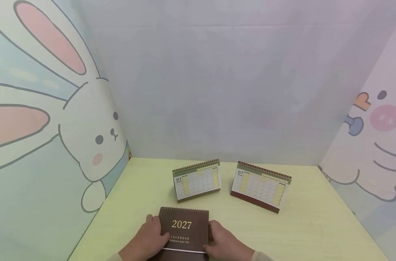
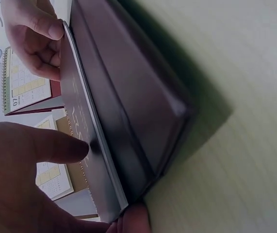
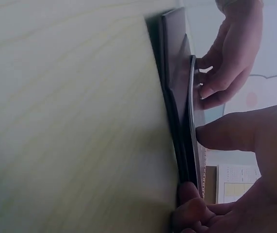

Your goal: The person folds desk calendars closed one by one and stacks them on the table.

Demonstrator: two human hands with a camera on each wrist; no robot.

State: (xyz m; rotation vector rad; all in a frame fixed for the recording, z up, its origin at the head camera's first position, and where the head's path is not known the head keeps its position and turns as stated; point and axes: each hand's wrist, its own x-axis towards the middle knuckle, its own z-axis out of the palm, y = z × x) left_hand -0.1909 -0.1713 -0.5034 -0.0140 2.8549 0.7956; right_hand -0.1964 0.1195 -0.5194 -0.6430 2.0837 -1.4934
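Observation:
A dark brown desk calendar (image 1: 185, 232) with "2027" in gold and a spiral along its far edge lies near the front of the table, between both hands. My left hand (image 1: 149, 237) grips its left side, thumb on the cover and fingers at the edge beneath. On the right side, my right hand (image 1: 225, 241) pinches the calendar in the same way, its thumb near the lower right corner of the pages. Under the page block, the brown base flap (image 2: 138, 82) stretches toward me in the left wrist view. The fingers below the calendar are partly hidden.
Two desk calendars stand upright behind, both showing 07: one with a brown base (image 1: 198, 181) in the middle and one with a red base (image 1: 260, 186) to the right. The pale yellow table (image 1: 315, 224) is enclosed by a grey back wall (image 1: 217, 90) and cartoon-printed side walls.

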